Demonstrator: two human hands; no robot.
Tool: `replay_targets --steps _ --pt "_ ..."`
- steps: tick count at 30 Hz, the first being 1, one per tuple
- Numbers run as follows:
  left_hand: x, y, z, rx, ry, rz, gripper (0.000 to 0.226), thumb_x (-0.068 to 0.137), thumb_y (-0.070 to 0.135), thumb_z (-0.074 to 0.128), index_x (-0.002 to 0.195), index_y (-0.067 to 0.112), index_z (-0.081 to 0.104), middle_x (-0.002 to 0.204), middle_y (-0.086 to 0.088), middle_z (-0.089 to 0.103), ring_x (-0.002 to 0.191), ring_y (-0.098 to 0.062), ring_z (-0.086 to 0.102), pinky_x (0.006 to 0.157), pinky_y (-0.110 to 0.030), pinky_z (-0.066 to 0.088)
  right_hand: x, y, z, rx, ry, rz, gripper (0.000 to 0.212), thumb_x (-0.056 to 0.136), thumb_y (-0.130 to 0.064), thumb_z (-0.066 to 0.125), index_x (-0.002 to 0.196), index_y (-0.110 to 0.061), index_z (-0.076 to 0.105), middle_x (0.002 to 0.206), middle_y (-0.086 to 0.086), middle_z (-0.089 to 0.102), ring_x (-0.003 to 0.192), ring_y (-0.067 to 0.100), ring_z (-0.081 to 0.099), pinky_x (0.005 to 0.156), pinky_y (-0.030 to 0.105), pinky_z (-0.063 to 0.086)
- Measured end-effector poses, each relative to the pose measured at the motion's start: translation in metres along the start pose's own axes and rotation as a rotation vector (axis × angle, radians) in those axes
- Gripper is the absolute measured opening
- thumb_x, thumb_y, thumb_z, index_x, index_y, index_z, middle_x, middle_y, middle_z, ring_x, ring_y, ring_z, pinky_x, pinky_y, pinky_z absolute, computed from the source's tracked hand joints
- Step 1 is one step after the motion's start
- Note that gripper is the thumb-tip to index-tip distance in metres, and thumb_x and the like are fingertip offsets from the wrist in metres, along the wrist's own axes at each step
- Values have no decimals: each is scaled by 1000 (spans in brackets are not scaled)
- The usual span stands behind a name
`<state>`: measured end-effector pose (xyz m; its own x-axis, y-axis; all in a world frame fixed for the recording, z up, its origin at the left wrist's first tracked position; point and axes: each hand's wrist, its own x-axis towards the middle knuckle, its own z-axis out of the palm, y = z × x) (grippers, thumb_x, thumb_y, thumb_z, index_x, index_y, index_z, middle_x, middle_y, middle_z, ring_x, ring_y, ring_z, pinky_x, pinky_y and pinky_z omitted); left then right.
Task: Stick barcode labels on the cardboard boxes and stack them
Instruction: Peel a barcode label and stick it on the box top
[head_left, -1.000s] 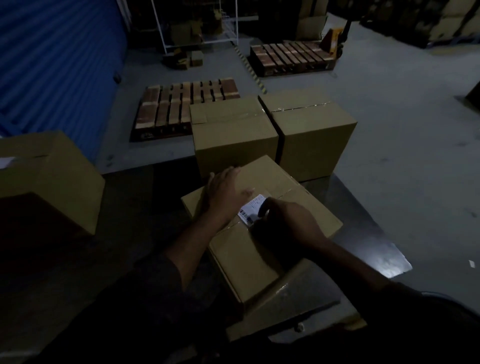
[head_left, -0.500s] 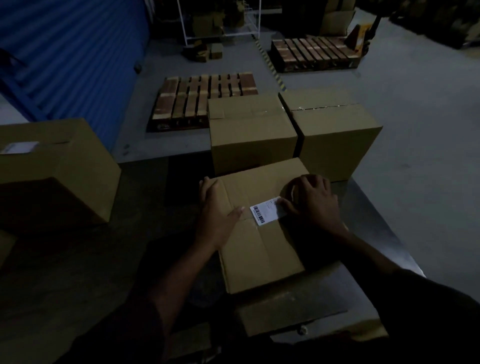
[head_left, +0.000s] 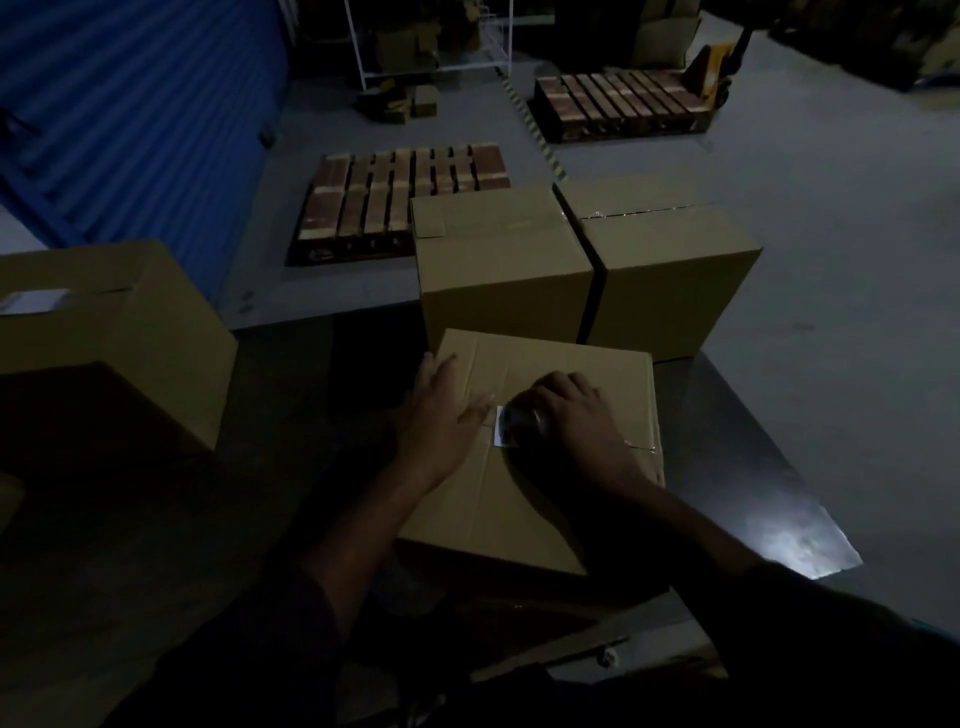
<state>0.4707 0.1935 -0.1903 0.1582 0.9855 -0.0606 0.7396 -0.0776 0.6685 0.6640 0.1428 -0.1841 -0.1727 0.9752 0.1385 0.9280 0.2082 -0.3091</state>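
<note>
Cardboard box (head_left: 545, 467) on the dark desk (head_left: 737, 467) now lies squarer to the viewer than half a second ago, and the white barcode label (head_left: 502, 427) on its taped seam is mostly covered: the right hand (head_left: 571, 421) has slid leftward over it, fingers curled down and pressing on the label, so only its left edge shows. Whether those fingers pinch anything I cannot tell. The left hand (head_left: 441, 415) stays flat and released on the box top near its far left corner, thumb reaching toward the label, much as before.

Two more cardboard boxes stand side by side just beyond, the left one (head_left: 498, 260) touching the near box's far edge and the right one (head_left: 670, 270) just beside it. A larger box (head_left: 119, 332) with a white label on top sits well apart at the left. Wooden pallets (head_left: 400, 197) lie on the grey floor (head_left: 831, 234) behind, next to a blue corrugated wall (head_left: 130, 104)
</note>
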Motion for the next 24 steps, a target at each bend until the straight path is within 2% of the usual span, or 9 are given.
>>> replay_targets --steps 3,6,8,12,15,19,22,24 --pt "-8 -6 -10 -25 -93 24 110 83 67 77 168 29 18 177 9 -5 161 -23 12 126 -49 25 12 5 1 88 -37 15 57 78 -56 67 128 -30 61 129 -4 53 116 18 44 88 31 31" --pt "-12 -7 -14 -61 -113 45 126 70 61 90 168 27 18 177 9 -5 161 -19 11 125 -43 24 15 7 2 150 -17 34 42 85 -49 66 122 -29 65 121 -3 56 110 18 47 86 34 36" --pt "-11 -8 -14 -80 -103 47 128 69 60 92 168 27 19 177 9 -3 161 -19 12 124 -42 25 19 7 2 182 -15 49 34 88 -44 66 118 -28 67 117 -1 57 107 20 48 85 37 37" --pt "-8 -10 -13 -101 -100 50 125 70 57 92 168 28 21 176 9 -2 161 -19 12 123 -42 26 21 6 1 174 -50 32 53 80 -67 46 119 -39 67 117 -5 54 104 13 42 85 39 37" --pt "-8 -9 -13 -81 -95 44 125 69 59 92 168 29 21 176 10 -1 161 -19 13 124 -45 27 24 8 0 190 -61 48 50 81 -62 50 119 -35 67 118 -1 56 106 18 46 88 42 40" --pt "-7 -10 -12 -86 -95 43 127 67 61 92 167 31 21 176 12 0 161 -20 13 125 -49 29 27 8 0 204 -84 54 58 77 -68 45 119 -35 69 116 -2 57 105 18 47 86 39 40" --pt "-6 -11 -12 -105 -103 39 127 68 60 92 168 29 20 176 12 0 160 -19 13 124 -43 27 27 8 2 207 -72 48 40 88 -52 62 121 -32 68 119 -1 55 106 13 41 91 41 36" --pt "-5 -12 -12 -90 -105 49 125 70 59 91 168 28 20 176 11 1 160 -19 13 122 -42 26 28 8 1 203 -84 35 33 91 -42 66 122 -31 67 122 0 53 108 12 37 93 40 35"
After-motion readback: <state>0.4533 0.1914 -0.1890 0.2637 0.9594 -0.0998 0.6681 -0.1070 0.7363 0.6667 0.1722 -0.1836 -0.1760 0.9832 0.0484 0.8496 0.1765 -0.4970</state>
